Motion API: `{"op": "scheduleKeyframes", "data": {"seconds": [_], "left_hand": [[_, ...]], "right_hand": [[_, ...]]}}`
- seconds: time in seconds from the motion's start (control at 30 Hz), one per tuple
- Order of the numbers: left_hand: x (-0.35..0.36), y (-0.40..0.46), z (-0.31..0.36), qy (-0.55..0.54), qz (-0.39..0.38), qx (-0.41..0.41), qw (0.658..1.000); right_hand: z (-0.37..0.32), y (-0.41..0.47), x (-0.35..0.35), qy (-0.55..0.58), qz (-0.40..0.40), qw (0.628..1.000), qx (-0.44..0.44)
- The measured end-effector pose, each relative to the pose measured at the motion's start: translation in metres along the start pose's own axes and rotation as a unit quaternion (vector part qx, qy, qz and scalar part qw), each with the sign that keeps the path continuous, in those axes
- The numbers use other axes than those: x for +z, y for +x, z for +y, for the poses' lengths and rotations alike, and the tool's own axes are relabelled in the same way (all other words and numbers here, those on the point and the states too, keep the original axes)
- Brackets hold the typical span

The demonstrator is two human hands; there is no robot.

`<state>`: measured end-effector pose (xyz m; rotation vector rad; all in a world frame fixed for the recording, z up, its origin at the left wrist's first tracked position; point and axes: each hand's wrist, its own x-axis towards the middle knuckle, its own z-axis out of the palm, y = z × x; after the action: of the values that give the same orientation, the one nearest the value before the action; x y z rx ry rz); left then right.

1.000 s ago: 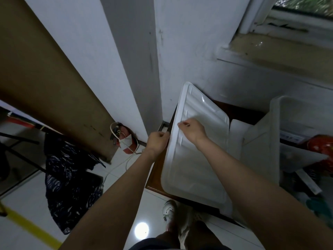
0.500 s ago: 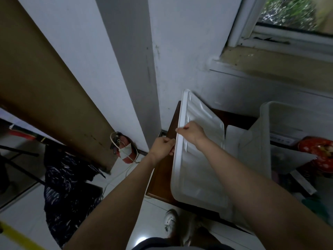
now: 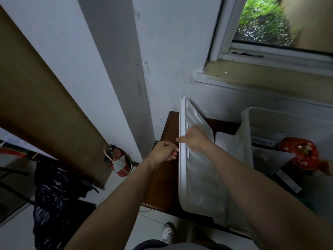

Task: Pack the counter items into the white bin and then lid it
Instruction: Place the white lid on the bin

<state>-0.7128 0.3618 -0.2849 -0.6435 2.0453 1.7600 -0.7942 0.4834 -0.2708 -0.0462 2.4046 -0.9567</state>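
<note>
The white lid (image 3: 200, 181) stands nearly on edge on the dark wooden counter (image 3: 162, 188), left of the white bin (image 3: 246, 141). My right hand (image 3: 193, 139) grips the lid's upper left rim, fingers curled over the edge. On the outer side of that rim, my left hand (image 3: 164, 151) has its fingers curled against the edge at the same height. The bin stands at the right under the window sill and holds a red patterned item (image 3: 299, 152), papers and boxes. My right forearm hides part of the bin's near side.
A white wall corner rises just behind the counter's left end. On the floor at the left lie a dark patterned cloth (image 3: 52, 201) and a red object with a face mask and cord (image 3: 119, 163). A brown board leans at the far left. My shoe (image 3: 168, 231) shows below.
The lid has been tipped up from lying slanted to standing almost on its edge. Both hands have risen with its rim, and the camera has tilted up toward the window.
</note>
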Motion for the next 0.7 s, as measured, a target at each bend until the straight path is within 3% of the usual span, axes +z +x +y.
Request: {"op": "scheduleKeyframes", "data": {"seconds": [0.27, 0.4, 0.7], "left_hand": [[0.012, 0.009, 0.014, -0.009, 0.062, 0.011, 0.998], [0.023, 0.012, 0.019, 0.010, 0.048, 0.018, 0.999], [0.040, 0.016, 0.026, 0.042, 0.018, 0.019, 0.999]], "right_hand": [[0.008, -0.013, -0.022, 0.015, 0.024, 1.000, -0.005], [0.016, -0.021, -0.036, 0.028, 0.060, 0.998, 0.001], [0.032, -0.039, -0.062, -0.057, 0.125, 0.991, -0.003]]}}
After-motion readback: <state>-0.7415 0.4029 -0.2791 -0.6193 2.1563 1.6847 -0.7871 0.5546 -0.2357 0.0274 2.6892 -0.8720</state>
